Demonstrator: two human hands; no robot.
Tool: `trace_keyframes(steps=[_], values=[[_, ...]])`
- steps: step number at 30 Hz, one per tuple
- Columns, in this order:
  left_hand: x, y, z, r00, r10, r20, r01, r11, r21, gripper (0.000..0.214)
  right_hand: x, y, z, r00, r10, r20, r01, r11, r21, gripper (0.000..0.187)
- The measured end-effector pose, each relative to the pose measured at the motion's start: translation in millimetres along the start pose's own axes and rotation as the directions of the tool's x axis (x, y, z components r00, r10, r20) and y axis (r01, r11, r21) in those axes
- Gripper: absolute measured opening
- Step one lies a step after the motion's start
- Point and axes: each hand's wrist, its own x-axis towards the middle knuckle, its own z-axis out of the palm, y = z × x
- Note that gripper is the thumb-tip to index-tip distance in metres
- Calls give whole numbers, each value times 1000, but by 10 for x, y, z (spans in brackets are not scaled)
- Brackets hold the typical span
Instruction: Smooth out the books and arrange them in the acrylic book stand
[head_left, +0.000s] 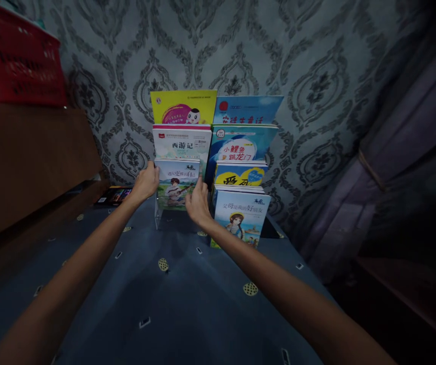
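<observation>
The left hand (147, 181) grips the left edge of the guitar-cover book (174, 191); the right hand (199, 203) grips its right edge. Each grip is narrow, with the fingers closed at the side of the book. The guitar-cover book stands near the far edge of the surface (202, 317), left of centre, cover facing the camera. A clear stand (157, 217) shows below its left corner. The light is dim, so contact between the book's bottom edge and the stand cannot be confirmed.

Behind the guitar-cover book, in rising tiers, stand a white book (162, 146) and, highest, a yellow book (164, 105). Just to the right is a second column. From front to rear it comprises a light-blue book (258, 207), a yellow-and-blue book (221, 175), a teal book (261, 138) and a blue book (251, 104).

A dark printed item (113, 196) lies flat at the far left corner of the surface. A brown panel (24, 162) runs along the left edge, with a red basket (16, 61) above it. A tied curtain (354, 203) hangs beyond the right edge.
</observation>
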Motion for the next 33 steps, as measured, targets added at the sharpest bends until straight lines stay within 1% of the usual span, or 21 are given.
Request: trace_keyframes(steps=[5,10,14,19,23,33], values=[[13,-34,0,1000,13,16,-14,1000,19,38,-24,-77,-66,999,-22,-33,22,1000,14,80],[42,-81,40,1000,27,-7,-27,999,-20,37,-90,-222,-238,991,-92,-97,94,996,12,71],[57,-112,68,999,45,-21,-46,998,-38,38,-78,-254,-336,990,-124,-74,127,991,33,59],[64,-124,71,997,70,-24,-71,996,-47,38,37,-175,-318,996,-92,-22,93,995,41,55],[71,-120,74,998,59,-23,-61,997,-54,38,97,-141,-295,995,-103,8,103,995,14,54],[100,-166,105,996,77,-34,-79,995,-65,34,73,-97,-290,994,-101,46,101,995,13,56]])
